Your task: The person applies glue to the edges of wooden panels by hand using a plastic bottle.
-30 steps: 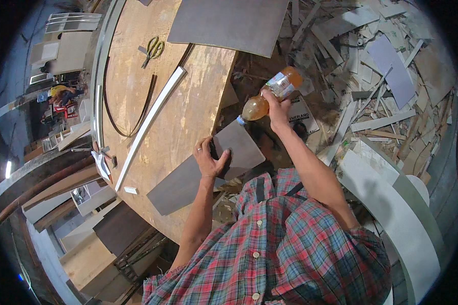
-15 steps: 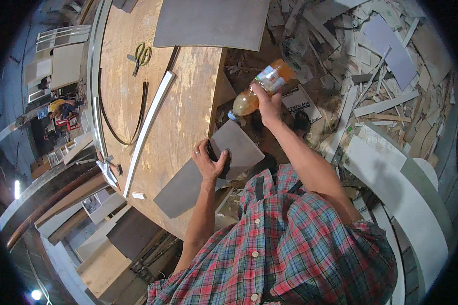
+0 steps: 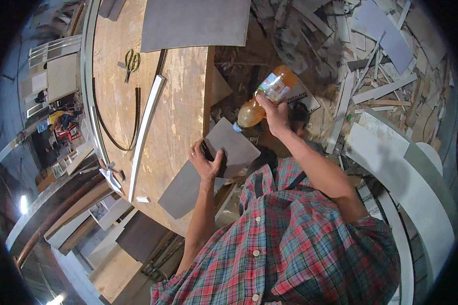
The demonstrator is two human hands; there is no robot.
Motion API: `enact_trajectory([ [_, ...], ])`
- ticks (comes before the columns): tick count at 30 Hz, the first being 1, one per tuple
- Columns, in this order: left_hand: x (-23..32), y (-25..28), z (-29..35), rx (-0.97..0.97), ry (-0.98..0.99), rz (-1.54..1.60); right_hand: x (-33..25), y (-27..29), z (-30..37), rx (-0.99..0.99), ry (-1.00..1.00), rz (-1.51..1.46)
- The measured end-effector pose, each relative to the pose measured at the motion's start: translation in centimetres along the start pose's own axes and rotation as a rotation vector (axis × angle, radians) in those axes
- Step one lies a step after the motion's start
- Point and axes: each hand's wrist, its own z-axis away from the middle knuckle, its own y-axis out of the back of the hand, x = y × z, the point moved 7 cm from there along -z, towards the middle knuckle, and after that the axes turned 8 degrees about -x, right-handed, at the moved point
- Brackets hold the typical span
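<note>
My right hand point(image 3: 276, 113) grips a clear plastic bottle point(image 3: 252, 113) of orange-brown liquid. The bottle is tilted, its blue-capped end down and to the left, above the corner of a grey board point(image 3: 239, 149). My left hand point(image 3: 206, 158) holds this board at the table edge, its thumb on the grey face and its fingers bent over a dark edge. What lies beneath those fingers is partly hidden. A second grey piece point(image 3: 179, 195) slants from under my left hand toward the lower left of the wooden table point(image 3: 180, 107).
Scissors point(image 3: 132, 62), a curved black strip point(image 3: 136, 117) and a long white strip point(image 3: 146, 137) lie on the table. A large grey panel point(image 3: 196, 25) overhangs its far right edge. Offcuts point(image 3: 376, 91) cover the floor at right; a white curved panel point(image 3: 392, 173) stands nearer.
The bottle and my right hand have shifted slightly downward and right, with the bottle still cap-down. My left hand stays on the grey board. The whole view has shifted a little.
</note>
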Motion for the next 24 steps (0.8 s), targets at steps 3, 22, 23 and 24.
enact_trajectory([
  [3,0.0,-0.1,0.1,-0.002,-0.001,0.020,-1.1,1.9,2.5,0.004,0.004,0.076],
  [22,-0.5,-0.5,-0.1,-0.007,-0.036,0.012,0.1,1.6,2.3,0.094,0.011,-0.066],
  [23,-0.5,-0.4,-0.1,-0.013,-0.036,0.012,-0.9,0.3,1.8,0.108,0.060,-0.052],
  [24,-0.6,-0.4,0.0,-0.007,-0.032,0.004,-0.5,0.1,0.8,0.118,0.113,-0.063],
])
